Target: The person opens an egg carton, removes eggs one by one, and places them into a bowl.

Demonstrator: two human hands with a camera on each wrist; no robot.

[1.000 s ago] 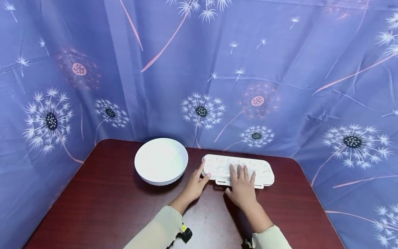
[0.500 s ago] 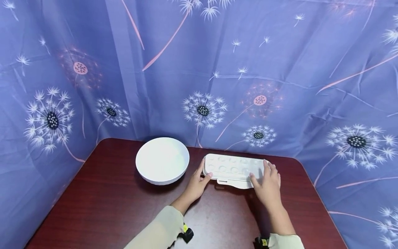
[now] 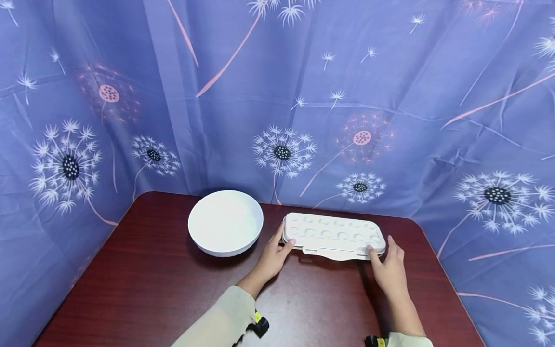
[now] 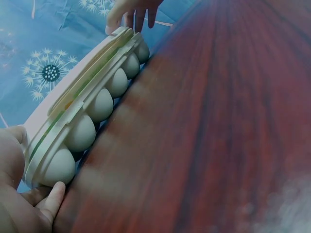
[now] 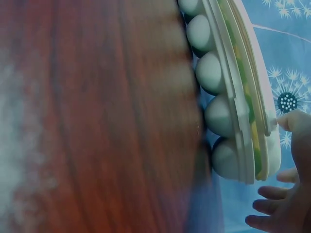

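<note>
A long white plastic egg box (image 3: 334, 235), its lid dimpled with two rows of rounds, lies near the back of the table. Rounded cups bulge along its underside in the left wrist view (image 4: 101, 105). Green and yellow show in the seam between lid and base (image 5: 241, 63). My left hand (image 3: 270, 258) holds the box's left end, thumb at the front corner and fingers round the side. At the right end, my right hand (image 3: 390, 272) touches the front corner with its thumb, while its other fingers stretch out beside the end.
A wide white bowl (image 3: 225, 224) stands just left of the box, near my left hand. The dark red wooden table (image 3: 165, 289) reaches back to a blue curtain (image 3: 225, 125) printed with dandelions.
My right hand has slid rightward off the top of the lid to the box's right end. The left hand stays at the left end.
</note>
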